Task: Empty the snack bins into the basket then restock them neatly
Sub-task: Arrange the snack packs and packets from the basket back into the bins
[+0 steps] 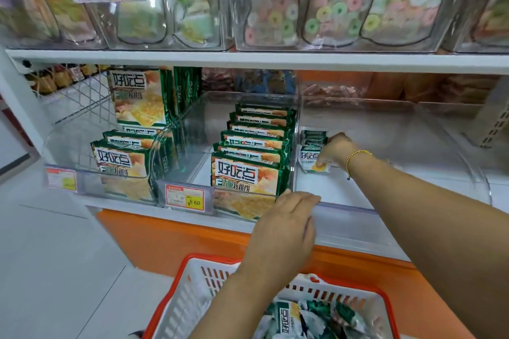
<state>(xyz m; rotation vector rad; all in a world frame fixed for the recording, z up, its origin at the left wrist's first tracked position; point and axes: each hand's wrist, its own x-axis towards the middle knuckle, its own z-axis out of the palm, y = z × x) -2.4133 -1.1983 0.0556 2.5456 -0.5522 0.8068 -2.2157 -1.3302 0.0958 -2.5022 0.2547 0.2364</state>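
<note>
Snack bin (pixel 344 210) on the right is judged to be mid-restock. Its front lip is steadied by the left grip (pixel 286 226), which is laid released over it. Basket (pixel 176 297), directly below that grip, holds the loose packets (pixel 303 316) not yet shelved. Small packets (pixel 312 143) stand in a short row just left of the right grip (pixel 334 150), which is clasped on the front one. Each should be set upright, label forward, tight against the row.
</note>
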